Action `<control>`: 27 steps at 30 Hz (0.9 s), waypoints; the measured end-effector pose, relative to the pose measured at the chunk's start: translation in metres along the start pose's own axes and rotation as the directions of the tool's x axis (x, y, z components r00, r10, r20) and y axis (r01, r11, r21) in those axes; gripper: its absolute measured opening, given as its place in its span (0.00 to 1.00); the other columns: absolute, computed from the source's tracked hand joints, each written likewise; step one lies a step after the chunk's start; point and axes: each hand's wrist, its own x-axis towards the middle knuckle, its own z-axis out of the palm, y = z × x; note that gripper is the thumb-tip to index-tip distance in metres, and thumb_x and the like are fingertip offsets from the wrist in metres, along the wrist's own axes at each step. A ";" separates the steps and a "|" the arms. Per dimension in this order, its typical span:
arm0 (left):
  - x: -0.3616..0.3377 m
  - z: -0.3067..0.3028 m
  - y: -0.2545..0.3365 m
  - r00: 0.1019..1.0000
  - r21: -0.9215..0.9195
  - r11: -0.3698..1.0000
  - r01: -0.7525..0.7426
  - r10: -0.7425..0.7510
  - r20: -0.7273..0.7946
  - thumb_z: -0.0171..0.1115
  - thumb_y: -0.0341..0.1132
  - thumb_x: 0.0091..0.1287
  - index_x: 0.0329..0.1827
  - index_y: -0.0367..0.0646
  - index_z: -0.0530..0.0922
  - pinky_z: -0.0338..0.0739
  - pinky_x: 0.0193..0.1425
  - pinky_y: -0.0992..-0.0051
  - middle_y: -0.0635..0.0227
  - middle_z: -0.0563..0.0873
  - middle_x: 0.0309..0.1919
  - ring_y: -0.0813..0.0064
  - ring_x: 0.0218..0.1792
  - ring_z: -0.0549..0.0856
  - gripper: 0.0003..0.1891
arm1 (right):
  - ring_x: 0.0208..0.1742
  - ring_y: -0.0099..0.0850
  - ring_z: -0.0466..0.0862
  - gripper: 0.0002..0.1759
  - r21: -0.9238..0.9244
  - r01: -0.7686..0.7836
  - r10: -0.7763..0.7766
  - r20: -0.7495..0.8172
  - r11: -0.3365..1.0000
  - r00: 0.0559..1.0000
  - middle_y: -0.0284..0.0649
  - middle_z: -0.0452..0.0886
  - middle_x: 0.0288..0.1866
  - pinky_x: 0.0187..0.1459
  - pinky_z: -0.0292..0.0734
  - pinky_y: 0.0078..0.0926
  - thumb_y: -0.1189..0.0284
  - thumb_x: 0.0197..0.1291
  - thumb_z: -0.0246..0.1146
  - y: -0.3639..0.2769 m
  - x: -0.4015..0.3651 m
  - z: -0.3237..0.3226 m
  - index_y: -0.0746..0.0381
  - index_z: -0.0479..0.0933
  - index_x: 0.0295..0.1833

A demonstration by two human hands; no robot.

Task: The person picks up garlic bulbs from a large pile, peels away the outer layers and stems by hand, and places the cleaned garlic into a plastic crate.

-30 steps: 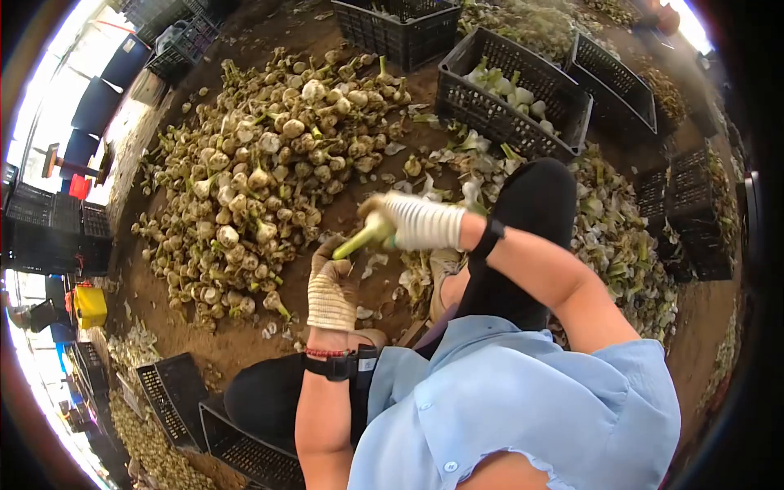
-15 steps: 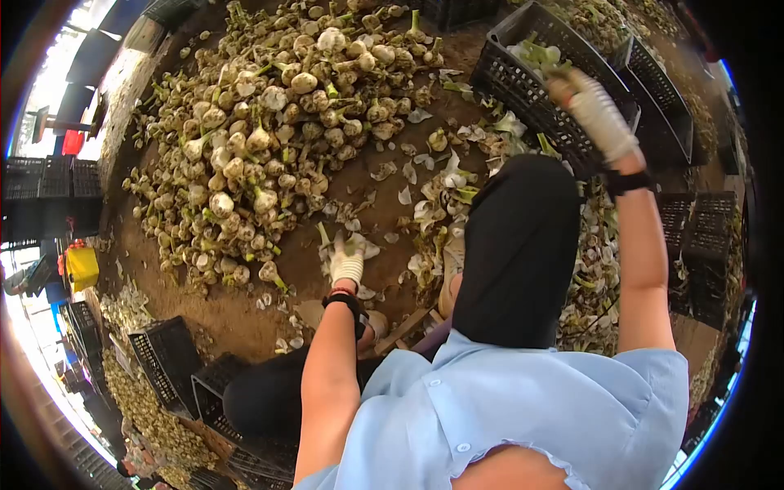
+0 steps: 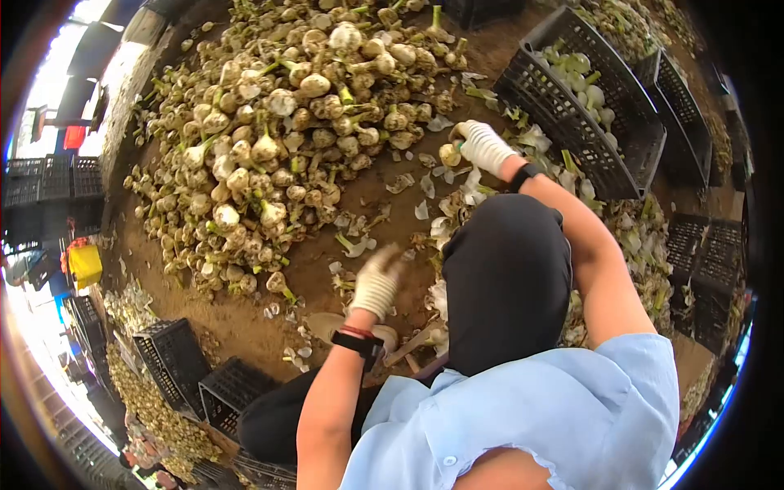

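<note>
My right hand [image 3: 487,149], in a white knit glove with bare fingertips, has its fingers curled on a garlic bulb [image 3: 449,153] just above the floor. My left hand [image 3: 377,286], gloved likewise, hovers over the dirt floor in front of my foot. Its fingers are smeared by motion, and I cannot make out anything in them. Loose garlic skins [image 3: 356,245] lie just beyond it. A large heap of soil-stained garlic bulbs [image 3: 269,147] spreads ahead and to the left. At upper right, a black plastic crate [image 3: 563,110] contains several whiter bulbs [image 3: 590,90] with green stems.
My bent knee [image 3: 510,261] rises between my hands. Garlic skins and trimmings [image 3: 637,245] cover the floor on the right. More black crates stand at right [image 3: 704,245] and lower left [image 3: 171,359]. A yellow container [image 3: 85,267] is at far left.
My right hand has come down from the crate to the bulb on the floor. My left hand has moved right and slightly toward me, off the skins. The view has shifted slightly.
</note>
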 end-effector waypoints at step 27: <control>-0.165 -0.061 0.133 0.264 0.510 0.660 -0.551 0.718 -0.644 0.78 0.20 0.47 0.60 0.44 0.76 0.79 0.63 0.62 0.56 0.79 0.58 0.54 0.60 0.81 0.34 | 0.45 0.17 0.76 0.22 0.912 0.183 -0.315 -0.064 0.366 0.947 0.28 0.79 0.44 0.47 0.76 0.19 0.57 0.72 0.63 -0.337 -0.232 -0.028 0.63 0.76 0.59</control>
